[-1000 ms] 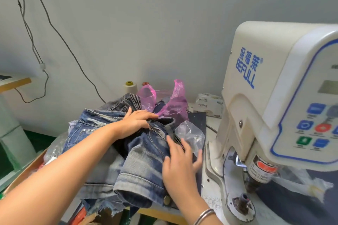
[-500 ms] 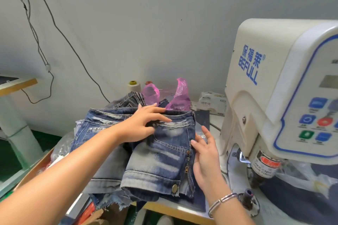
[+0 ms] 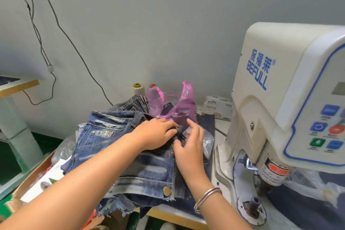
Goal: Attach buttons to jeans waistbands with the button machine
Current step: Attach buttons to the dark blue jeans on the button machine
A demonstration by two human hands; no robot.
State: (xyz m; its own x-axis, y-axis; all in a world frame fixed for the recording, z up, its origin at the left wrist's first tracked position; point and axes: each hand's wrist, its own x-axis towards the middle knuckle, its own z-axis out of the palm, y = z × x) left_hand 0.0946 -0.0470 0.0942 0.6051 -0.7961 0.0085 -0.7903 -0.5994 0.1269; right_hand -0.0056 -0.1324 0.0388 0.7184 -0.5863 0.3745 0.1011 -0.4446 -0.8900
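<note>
— Jeans (image 3: 149,166) lie on top of the pile left of the button machine (image 3: 280,117), one brass button (image 3: 166,191) showing at the near corner. What are the hands doing?

— Left hand (image 3: 155,134) lies on the far end of the denim, fingers curled onto a dark tab there. Right hand (image 3: 188,147) sits just beside it, fingers spread and loose, gripping nothing.

— How best to do it?

— Probably pinch the waistband firmly, keep it flat and unfolded, then carry it right to the machine's die (image 3: 250,205), fingers away from the punch.
</note>
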